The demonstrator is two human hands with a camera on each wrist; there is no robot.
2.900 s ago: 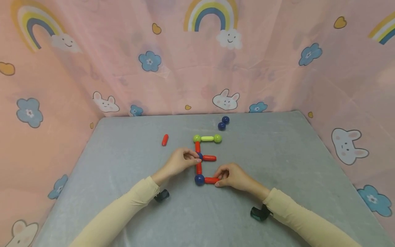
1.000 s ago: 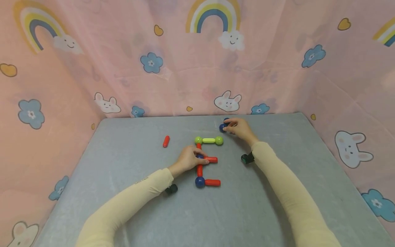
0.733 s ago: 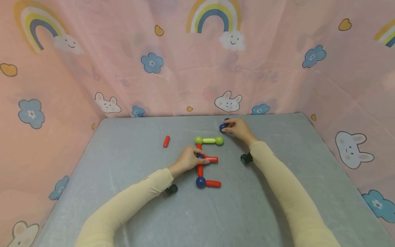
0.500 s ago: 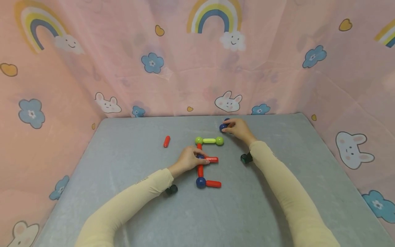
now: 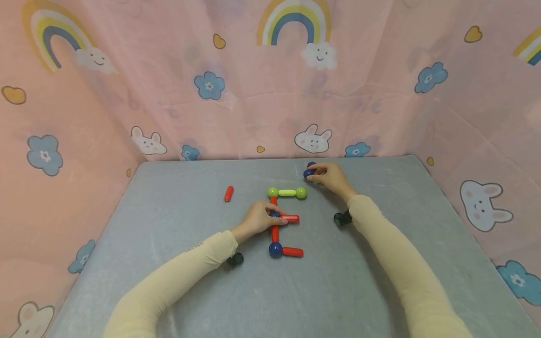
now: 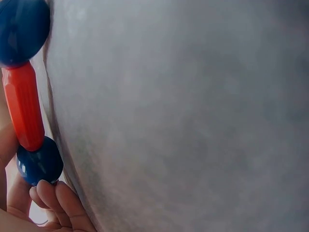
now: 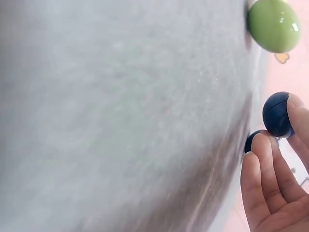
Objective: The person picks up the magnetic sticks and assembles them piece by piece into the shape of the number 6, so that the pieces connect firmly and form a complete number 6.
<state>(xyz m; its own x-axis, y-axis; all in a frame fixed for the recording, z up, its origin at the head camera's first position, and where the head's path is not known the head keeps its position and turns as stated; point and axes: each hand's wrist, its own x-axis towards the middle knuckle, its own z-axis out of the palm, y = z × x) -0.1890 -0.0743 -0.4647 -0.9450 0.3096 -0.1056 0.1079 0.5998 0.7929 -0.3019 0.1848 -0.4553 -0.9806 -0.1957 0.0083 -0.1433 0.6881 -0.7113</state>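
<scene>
Magnetic rods and balls form an E-like figure on the grey table (image 5: pixel 190 291). Its spine has red rods (image 5: pixel 275 234) between balls, with a green ball (image 5: pixel 273 192) at the far end and a blue ball (image 5: pixel 275 249) at the near end. My left hand (image 5: pixel 258 218) pinches the middle blue ball (image 6: pixel 41 162), partly hidden by the fingers in the head view. Beyond the figure, my right hand (image 5: pixel 331 178) pinches a loose blue ball (image 7: pixel 277 115) between thumb and fingers. A second blue ball (image 5: pixel 311 165) sits just behind it, mostly covered by those fingers.
A loose red rod (image 5: pixel 228 194) lies left of the figure. From the far corner a light green rod (image 5: pixel 287 193) runs right to another green ball (image 5: pixel 301 193). Two red rods, a middle one (image 5: pixel 291 218) and a near one (image 5: pixel 293 252), point right. A pink curtain (image 5: pixel 253 108) hangs behind.
My right hand left the near red rod and went to the far blue balls; lately it has shifted slightly right with one ball. My left hand stays at the middle blue ball, its fingers reaching further over it.
</scene>
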